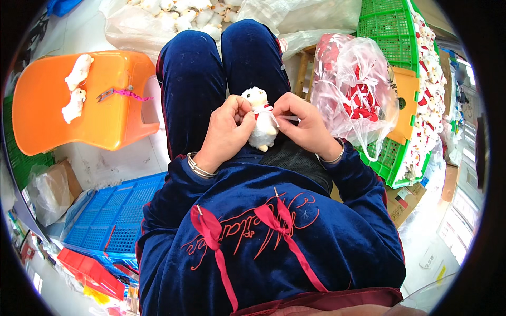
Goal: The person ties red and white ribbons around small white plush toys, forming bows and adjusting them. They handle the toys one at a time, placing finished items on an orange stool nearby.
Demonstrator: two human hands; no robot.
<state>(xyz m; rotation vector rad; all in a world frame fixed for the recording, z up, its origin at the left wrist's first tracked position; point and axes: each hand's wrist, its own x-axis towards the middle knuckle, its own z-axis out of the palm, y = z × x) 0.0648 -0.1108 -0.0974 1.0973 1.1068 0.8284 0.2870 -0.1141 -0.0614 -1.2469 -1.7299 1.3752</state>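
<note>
Over my lap I have a small white plush toy animal (263, 131), upright, with dark eyes and a bit of red and white ribbon at its neck. My left hand (227, 128) is closed around the toy's left side, fingers curled near its neck. On the other side, my right hand (304, 126) pinches a thin white ribbon (287, 118) that runs out from the toy's neck. The tips of my left fingers partly cover the toy's side.
On the left, an orange stool (45, 105) bears two white plush toys (78, 72) and thread snips (108, 95) with a pink cord. A plastic bag of red pieces (363, 100) lies at right beside a green crate (387, 26). A blue crate (113, 216) stands lower left.
</note>
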